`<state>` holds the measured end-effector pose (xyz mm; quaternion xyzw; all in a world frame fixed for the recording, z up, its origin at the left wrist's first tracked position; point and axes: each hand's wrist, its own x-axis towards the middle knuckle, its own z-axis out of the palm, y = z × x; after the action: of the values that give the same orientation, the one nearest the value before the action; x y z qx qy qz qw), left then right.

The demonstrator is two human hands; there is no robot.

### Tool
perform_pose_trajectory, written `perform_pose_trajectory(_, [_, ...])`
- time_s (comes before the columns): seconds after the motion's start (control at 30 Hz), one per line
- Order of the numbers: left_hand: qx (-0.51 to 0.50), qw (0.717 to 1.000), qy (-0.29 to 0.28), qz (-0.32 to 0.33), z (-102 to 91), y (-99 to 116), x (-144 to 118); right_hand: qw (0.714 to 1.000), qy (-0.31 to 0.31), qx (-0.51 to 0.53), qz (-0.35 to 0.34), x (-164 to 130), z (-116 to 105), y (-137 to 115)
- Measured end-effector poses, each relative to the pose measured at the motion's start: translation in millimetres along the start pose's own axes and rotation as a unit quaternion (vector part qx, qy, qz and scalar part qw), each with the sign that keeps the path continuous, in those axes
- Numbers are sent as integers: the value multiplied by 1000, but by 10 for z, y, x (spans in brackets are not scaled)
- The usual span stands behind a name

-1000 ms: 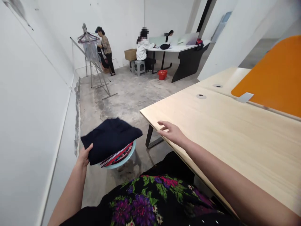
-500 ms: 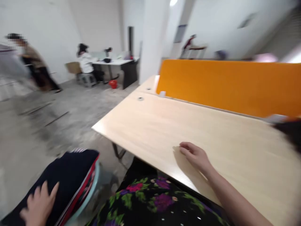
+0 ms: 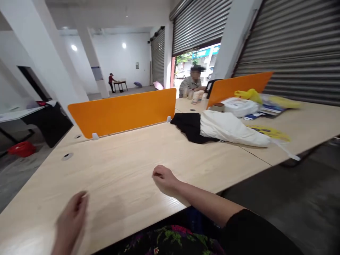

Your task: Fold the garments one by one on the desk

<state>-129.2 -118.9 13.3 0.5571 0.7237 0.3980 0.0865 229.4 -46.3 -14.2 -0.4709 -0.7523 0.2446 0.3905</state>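
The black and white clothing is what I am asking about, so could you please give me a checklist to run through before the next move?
1. Black and white clothing on the table: ok, it lies there, beyond the right hand.
2. Clothing laid smooth: not ok, the black part looks bunched.
3. Right hand touching the clothing: not ok, there is a gap between them.
4. Left hand free of small items: cannot tell, it is blurred.
5. Orange divider facing the hands upright: ok, it stands on the table.
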Motion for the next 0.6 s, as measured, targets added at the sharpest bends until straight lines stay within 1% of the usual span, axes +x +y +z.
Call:
perform_pose_trajectory(0.03, [-5,998,-45,31,265,222,86,1000,-12,13,8,28,-7,39])
perform_pose_trajectory(0.07, [-10,995,-74,63,530,436,150,999,-7,23,21,58,-38,105])
perform_pose_trajectory(0.1, [-1,991,-98,90,775,624,192,999,14,25,37,91,-103,201])
perform_pose_trajectory(0.13, [19,984,-129,118,984,770,215,997,50,18,52,125,-208,326])
perform_pose_trajectory(0.17, [32,978,-149,144,1146,868,226,993,100,-1,67,160,-358,477])
perform_pose_trajectory(0.2, [40,972,-162,164,1259,917,231,983,162,-31,85,193,-557,644])
perform_pose_trajectory(0.23, [39,969,-168,179,1327,924,233,967,223,-69,102,223,-802,819])
perform_pose_trajectory(0.27, [29,968,-167,185,1359,900,236,940,297,-111,127,249,-1084,991])
perform_pose_trajectory(0.3, [16,969,-163,183,1365,861,239,912,349,-153,154,272,-1390,1151])
perform_pose_trajectory(0.37, [-5,974,-154,166,1347,781,246,848,425,-242,203,313,-2016,1419])
perform_pose_trajectory(0.43, [-13,977,-147,151,1331,738,253,819,461,-264,217,345,-2561,1624])
perform_pose_trajectory(0.47, [-14,978,-145,150,1330,732,259,806,475,-270,228,356,-2776,1713])
perform_pose_trajectory(0.5, [-14,978,-143,151,1333,730,267,804,476,-262,243,362,-2946,1796])
perform_pose_trajectory(0.53, [-12,978,-146,151,1336,730,277,808,469,-244,259,362,-3071,1876])
perform_pose_trajectory(0.6, [-6,976,-163,148,1337,724,298,827,446,-197,279,350,-3203,2013])
